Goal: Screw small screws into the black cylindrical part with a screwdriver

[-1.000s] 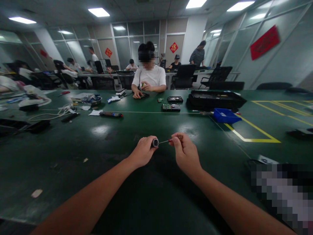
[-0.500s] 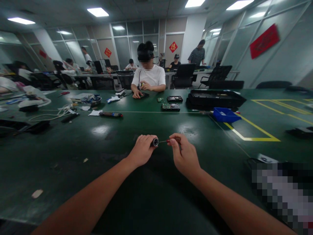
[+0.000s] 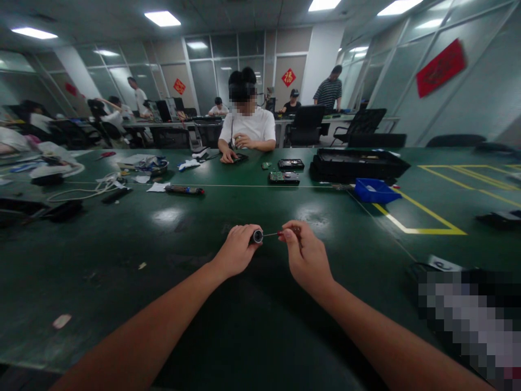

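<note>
In the head view, my left hand [image 3: 238, 248] is closed around a dark cylindrical object [image 3: 258, 237]. Its round end has a silver rim and faces me; the rest is hidden by my fingers. To its right, my right hand [image 3: 306, 255] pinches the reddish handle of a thin screwdriver [image 3: 271, 234]. The metal shaft points left and its tip reaches the cylinder's rim or side; whether it sits in a screw cannot be made out. Both hands are just above the green table [image 3: 195, 320].
Across the table a person in white [image 3: 248, 127] handles a dark device. Hard drives [image 3: 285, 177], a black tray [image 3: 358, 163] and a blue bin [image 3: 376, 191] lie beyond my hands. A dark tool with a red tip [image 3: 185, 190] and a pale cable [image 3: 87, 193] are at left.
The cylinder has shifted slightly left and turned a little in my left hand, its round end facing me more. My right hand and the screwdriver have barely moved.
</note>
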`<state>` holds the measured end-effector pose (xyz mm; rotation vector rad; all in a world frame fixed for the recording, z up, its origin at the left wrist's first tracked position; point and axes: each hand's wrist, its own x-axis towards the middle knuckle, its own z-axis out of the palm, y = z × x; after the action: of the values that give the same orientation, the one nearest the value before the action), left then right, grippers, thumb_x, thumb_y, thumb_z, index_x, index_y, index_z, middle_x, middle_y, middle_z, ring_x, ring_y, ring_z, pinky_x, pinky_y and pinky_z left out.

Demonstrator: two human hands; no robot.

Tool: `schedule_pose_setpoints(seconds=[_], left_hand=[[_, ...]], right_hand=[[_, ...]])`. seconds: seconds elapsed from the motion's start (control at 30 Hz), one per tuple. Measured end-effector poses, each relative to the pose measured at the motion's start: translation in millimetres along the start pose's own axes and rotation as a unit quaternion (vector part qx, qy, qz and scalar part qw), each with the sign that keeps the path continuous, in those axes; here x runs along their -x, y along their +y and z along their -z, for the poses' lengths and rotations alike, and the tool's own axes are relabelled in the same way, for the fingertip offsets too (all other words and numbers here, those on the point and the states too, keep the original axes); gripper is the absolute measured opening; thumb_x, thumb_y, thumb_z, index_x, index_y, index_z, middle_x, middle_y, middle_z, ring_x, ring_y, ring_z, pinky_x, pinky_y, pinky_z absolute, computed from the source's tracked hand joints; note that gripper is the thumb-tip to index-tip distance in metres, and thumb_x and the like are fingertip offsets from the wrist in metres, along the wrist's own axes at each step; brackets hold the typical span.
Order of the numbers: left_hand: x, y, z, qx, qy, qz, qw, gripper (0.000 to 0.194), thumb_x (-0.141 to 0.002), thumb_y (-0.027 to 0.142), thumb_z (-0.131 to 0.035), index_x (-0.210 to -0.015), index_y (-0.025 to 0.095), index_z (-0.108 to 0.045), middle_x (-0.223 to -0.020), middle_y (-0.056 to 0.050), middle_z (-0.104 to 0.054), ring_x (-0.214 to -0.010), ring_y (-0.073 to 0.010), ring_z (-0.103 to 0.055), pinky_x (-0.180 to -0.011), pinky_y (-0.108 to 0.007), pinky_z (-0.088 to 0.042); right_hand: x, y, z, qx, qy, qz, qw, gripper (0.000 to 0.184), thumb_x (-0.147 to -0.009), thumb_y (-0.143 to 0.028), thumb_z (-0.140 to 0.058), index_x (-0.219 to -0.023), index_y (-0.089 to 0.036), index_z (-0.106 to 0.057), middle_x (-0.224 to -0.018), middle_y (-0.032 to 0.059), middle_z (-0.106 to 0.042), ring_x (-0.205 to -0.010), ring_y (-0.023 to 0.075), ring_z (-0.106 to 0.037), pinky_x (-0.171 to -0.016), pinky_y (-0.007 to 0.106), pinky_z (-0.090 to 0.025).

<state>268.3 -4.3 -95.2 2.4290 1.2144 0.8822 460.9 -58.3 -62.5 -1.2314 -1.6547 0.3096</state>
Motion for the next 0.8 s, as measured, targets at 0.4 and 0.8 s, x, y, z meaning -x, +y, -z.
schedule_pose_setpoints(seconds=[0.4, 0.8], left_hand=[[-1.1, 2.3, -0.1, 0.096, -0.009, 0.06, 0.994, 0.02, -0.09, 0.02, -0.06, -0.11, 0.023, -0.058, -0.107, -0.003, -0.066, -0.101, -0.0218, -0.059, -0.091, -0.038, -0.046], [-1.9, -1.7, -3.7, 0.066, 0.009, 0.043, 0.997, 0.022, -0.088, 0.019, -0.063, -0.109, 0.023, -0.059, -0.108, -0.004, -0.067, -0.103, -0.0234, -0.06, -0.094, -0.04, -0.046]], right_hand=[[1.3, -1.8, 1.2, -0.008, -0.006, -0.006, 1.0, 0.016, -0.1, -0.032, -0.045, -0.106, -0.022, -0.055, -0.087, 0.0049, -0.073, -0.082, 0.0202, -0.071, -0.073, 0.032, -0.049], [-0.3, -2.3, 2.1, -0.001, -0.01, -0.005, 1.0, 0.016, -0.1, -0.032, -0.045, -0.105, -0.021, -0.056, -0.086, 0.005, -0.073, -0.083, 0.0202, -0.072, -0.074, 0.032, -0.049]])
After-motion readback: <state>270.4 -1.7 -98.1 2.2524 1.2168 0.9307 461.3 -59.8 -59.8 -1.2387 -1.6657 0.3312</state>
